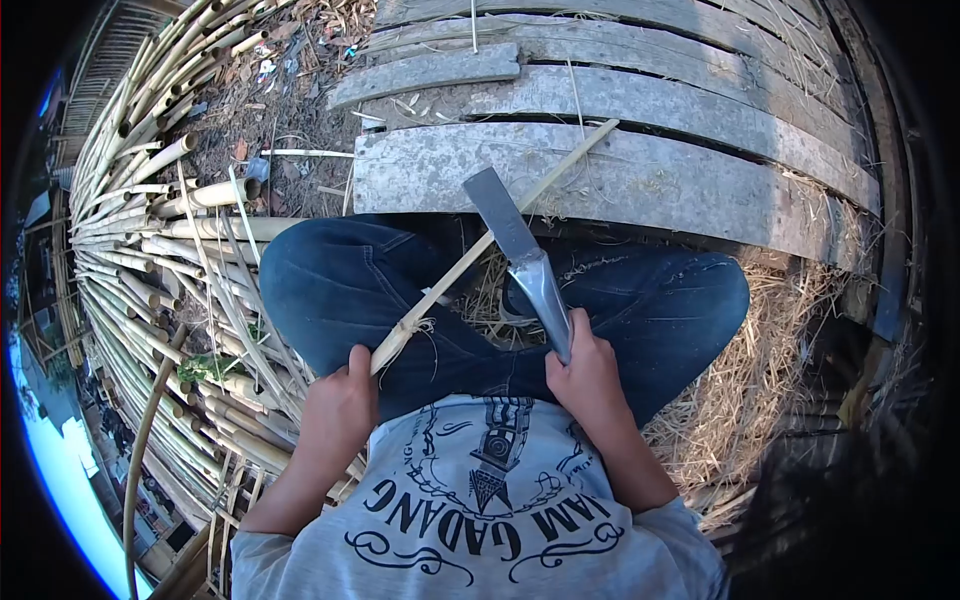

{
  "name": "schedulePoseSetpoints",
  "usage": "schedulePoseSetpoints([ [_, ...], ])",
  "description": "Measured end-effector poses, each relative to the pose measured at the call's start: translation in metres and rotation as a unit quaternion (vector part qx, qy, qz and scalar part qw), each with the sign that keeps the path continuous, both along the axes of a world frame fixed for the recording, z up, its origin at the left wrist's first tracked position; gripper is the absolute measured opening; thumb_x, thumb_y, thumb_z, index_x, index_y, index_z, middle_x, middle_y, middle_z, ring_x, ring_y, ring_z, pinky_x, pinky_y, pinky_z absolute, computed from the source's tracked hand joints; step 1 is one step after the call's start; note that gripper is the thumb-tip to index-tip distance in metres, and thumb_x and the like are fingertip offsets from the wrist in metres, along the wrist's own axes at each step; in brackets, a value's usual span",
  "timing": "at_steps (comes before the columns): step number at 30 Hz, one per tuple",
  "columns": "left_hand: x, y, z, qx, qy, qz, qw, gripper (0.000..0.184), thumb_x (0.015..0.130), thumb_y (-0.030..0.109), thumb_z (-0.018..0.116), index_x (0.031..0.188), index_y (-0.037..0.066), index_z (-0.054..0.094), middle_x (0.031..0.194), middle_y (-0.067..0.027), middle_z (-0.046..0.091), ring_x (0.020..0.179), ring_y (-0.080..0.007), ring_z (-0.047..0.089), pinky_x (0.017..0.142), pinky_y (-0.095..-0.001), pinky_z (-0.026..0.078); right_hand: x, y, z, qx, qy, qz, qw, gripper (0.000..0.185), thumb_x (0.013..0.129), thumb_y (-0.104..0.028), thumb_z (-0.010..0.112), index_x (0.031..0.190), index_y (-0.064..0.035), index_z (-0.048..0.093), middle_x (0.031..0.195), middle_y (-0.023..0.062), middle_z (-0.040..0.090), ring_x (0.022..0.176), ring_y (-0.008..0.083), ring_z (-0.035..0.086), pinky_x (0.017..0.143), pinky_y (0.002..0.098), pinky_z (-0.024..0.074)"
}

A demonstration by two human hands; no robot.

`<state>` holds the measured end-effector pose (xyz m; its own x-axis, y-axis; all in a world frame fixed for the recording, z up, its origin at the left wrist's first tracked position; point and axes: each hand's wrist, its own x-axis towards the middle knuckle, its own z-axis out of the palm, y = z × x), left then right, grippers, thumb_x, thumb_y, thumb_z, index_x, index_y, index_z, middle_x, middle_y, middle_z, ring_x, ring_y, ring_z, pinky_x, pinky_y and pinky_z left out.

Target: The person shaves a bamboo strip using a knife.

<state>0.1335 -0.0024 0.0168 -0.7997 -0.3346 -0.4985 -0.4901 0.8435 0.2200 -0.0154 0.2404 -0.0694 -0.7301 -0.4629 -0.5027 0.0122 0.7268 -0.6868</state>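
Closed around the near end of a split bamboo strip [445,283] is my left hand [343,402]. Loose fibres hang from the strip at a node near my fingers. It slants up and to the right, and its far tip lies over the grey wooden planks [680,180]. My right hand [590,378] grips the tubular metal handle of a broad-bladed knife [503,215]. The squared blade points up and left and crosses in front of the strip; whether the two touch I cannot tell. Both hands are above my lap, over my jeans [330,290].
Many bamboo poles [215,195] are stacked along the left, with thin strips [240,250] lying over them. Straw-like shavings [760,350] cover the ground at the right. A short loose board [430,75] rests on the planks at the back, beside littered soil [290,130].
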Motion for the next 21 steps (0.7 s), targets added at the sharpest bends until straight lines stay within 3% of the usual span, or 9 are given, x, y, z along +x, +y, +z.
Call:
schedulePoseSetpoints([
  [5, 0.002, 0.000, 0.000, -0.001, -0.001, 0.010, 1.000, 0.014, 0.087, 0.001, 0.055, 0.094, 0.000, 0.043, 0.061, -0.0238, 0.058, 0.058, -0.0445, 0.060, 0.052, -0.0532, 0.045, -0.053, 0.009, -0.021, 0.036, 0.087, -0.018, 0.995, 0.035, 0.079, -0.004, 0.066, 0.110, -0.0019, 0.049, 0.081, 0.0272, 0.066, 0.084, 0.0473, 0.066, 0.072, 0.0532, 0.0534],
  [7, 0.003, 0.000, -0.003, -0.039, 0.016, -0.028, 0.999, 0.013, 0.088, 0.006, 0.057, 0.092, 0.002, 0.045, 0.060, -0.0184, 0.060, 0.054, -0.0387, 0.062, 0.049, -0.0479, 0.049, -0.059, 0.005, -0.028, 0.049, 0.096, -0.068, 0.992, 0.035, 0.080, -0.003, 0.065, 0.110, 0.0004, 0.046, 0.082, 0.0294, 0.065, 0.083, 0.0486, 0.065, 0.071, 0.0533, 0.0535],
  [10, 0.000, 0.002, 0.000, -0.042, 0.003, -0.020, 0.999, 0.014, 0.087, 0.006, 0.057, 0.092, 0.002, 0.045, 0.060, -0.0183, 0.060, 0.055, -0.0394, 0.062, 0.049, -0.0481, 0.049, -0.018, -0.003, -0.014, 0.006, 0.002, -0.024, 1.000, 0.042, 0.079, -0.004, 0.066, 0.114, 0.0016, 0.044, 0.082, 0.0308, 0.065, 0.080, 0.0490, 0.065, 0.072, 0.0534, 0.0541],
  [11, -0.001, 0.002, 0.001, -0.015, -0.004, 0.012, 1.000, 0.016, 0.086, 0.004, 0.057, 0.095, 0.000, 0.045, 0.061, -0.0235, 0.058, 0.058, -0.0443, 0.060, 0.054, -0.0531, 0.046, -0.007, -0.002, -0.008, -0.005, -0.002, 0.006, 1.000, 0.045, 0.078, -0.005, 0.067, 0.116, 0.0013, 0.044, 0.082, 0.0303, 0.065, 0.080, 0.0484, 0.066, 0.072, 0.0535, 0.0541],
  [14, 0.002, 0.001, -0.002, -0.016, -0.003, 0.004, 1.000, 0.017, 0.086, 0.003, 0.057, 0.096, 0.000, 0.044, 0.061, -0.0234, 0.058, 0.059, -0.0448, 0.060, 0.055, -0.0533, 0.046, 0.006, 0.004, -0.007, -0.026, -0.030, 0.061, 0.997, 0.048, 0.077, -0.007, 0.069, 0.119, -0.0002, 0.047, 0.082, 0.0277, 0.066, 0.079, 0.0463, 0.067, 0.072, 0.0536, 0.0539],
  [16, 0.004, -0.001, -0.003, -0.012, 0.000, -0.002, 1.000, 0.017, 0.086, 0.003, 0.057, 0.097, 0.001, 0.044, 0.061, -0.0234, 0.057, 0.059, -0.0449, 0.060, 0.055, -0.0533, 0.046, -0.011, 0.009, -0.018, -0.020, 0.047, 0.095, 0.994, 0.042, 0.077, -0.006, 0.068, 0.115, -0.0011, 0.051, 0.082, 0.0259, 0.067, 0.078, 0.0449, 0.067, 0.071, 0.0528, 0.0541],
  [21, 0.001, 0.002, 0.000, -0.019, 0.006, 0.004, 1.000, 0.017, 0.087, 0.003, 0.057, 0.098, 0.001, 0.044, 0.062, -0.0235, 0.057, 0.059, -0.0453, 0.059, 0.055, -0.0535, 0.045, -0.051, 0.003, -0.035, 0.033, 0.054, -0.047, 0.997, 0.037, 0.082, -0.004, 0.064, 0.113, 0.0019, 0.045, 0.080, 0.0284, 0.066, 0.082, 0.0476, 0.066, 0.071, 0.0521, 0.0547],
])
